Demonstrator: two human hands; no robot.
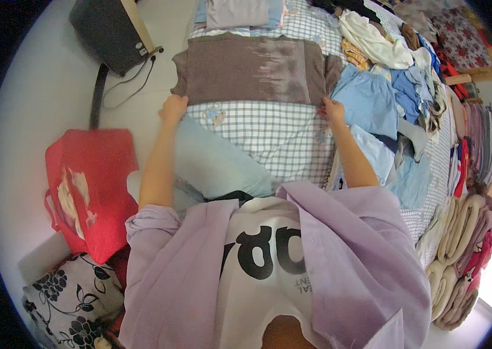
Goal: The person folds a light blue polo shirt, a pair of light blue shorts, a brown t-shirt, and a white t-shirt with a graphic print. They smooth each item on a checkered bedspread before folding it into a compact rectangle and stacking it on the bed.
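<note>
A brown knit garment (228,67) with a paler streaked patch toward its right side lies spread in a wide rectangle on the checked bedsheet (257,125). My left hand (173,108) pinches its near left corner. At the near right corner, my right hand (333,110) has its fingers closed on the same edge. Both forearms reach forward, and the near edge runs nearly straight between my hands. Just right of my right hand, light blue shorts (365,100) lie on the bed.
Folded clothes (237,13) are stacked beyond the brown garment. Loose clothing, including a white piece (374,43), covers the bed's right side. A red bag (92,192) stands at left, below a black appliance (109,38) with a cord. Rolled blankets (461,230) sit at far right.
</note>
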